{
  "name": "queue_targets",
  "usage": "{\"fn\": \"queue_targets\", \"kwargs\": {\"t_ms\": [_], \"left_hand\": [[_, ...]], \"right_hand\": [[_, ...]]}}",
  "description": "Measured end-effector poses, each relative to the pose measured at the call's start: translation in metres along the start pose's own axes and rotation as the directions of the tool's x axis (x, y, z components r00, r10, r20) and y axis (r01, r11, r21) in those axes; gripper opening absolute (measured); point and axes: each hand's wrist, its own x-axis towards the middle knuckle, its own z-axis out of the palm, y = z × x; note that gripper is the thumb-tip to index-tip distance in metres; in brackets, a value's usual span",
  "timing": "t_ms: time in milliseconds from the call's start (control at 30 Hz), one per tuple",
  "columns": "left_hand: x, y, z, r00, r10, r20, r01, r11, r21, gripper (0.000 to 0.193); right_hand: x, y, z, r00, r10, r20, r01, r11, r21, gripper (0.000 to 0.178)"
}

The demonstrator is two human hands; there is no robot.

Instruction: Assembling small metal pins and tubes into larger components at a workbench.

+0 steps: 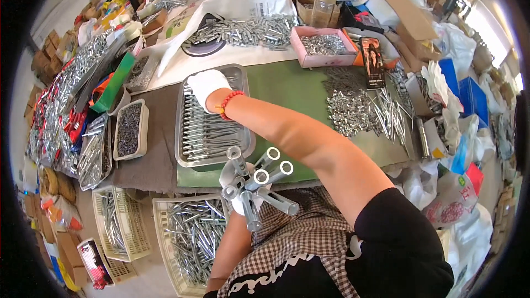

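My left hand (227, 173), in a white glove, is closed around a bundle of several shiny metal tubes (251, 198), their round open ends fanned in different directions. It is near the table's front edge, just beyond the near corner of a grey metal tray (249, 142). Inside the tray, slim metal rods (207, 138) lie side by side in rows. Reaching across from the right, my right hand (208, 89), also gloved, is over the tray's far part. Its fingers curl downward, and whatever they pinch is hidden beneath the glove.
Loose small metal parts (353, 111) are heaped right on the green mat (287, 96), beside thin rods (392, 116). A pink box (323, 47) and a pile of metal tubes (248, 32) are beyond. A white bin (131, 129) stands left; a crate (193, 237) of tubes is below.
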Motion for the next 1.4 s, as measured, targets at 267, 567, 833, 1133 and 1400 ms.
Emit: {"fn": "queue_targets", "kwargs": {"t_ms": [267,567,833,1133,1400], "left_hand": [[0.005,-0.001,-0.018,0.984,-0.019,-0.175,0.022,1.000,0.015,0.028],[-0.002,0.000,0.019,1.000,-0.023,0.004,0.023,1.000,-0.020,0.015],[0.002,-0.001,0.021,0.974,-0.032,-0.224,0.037,0.999,0.020,0.026],[0.001,-0.003,0.030,0.964,0.100,-0.246,-0.089,0.994,0.057,0.028],[0.005,0.007,0.000,0.999,-0.029,0.017,0.026,0.985,0.173,0.029]], "right_hand": [[-0.025,0.023,-0.051,1.000,-0.028,0.008,0.022,0.906,0.422,0.040],[-0.173,0.050,-0.179,0.893,0.298,-0.338,0.249,0.299,0.921,0.037],[-0.214,0.029,-0.167,0.909,0.184,-0.374,0.171,0.654,0.737,0.028],[-0.216,0.022,-0.146,0.952,0.065,-0.298,0.169,0.702,0.692,0.030],[-0.209,0.021,-0.149,0.962,0.031,-0.271,0.177,0.684,0.707,0.025]]}}
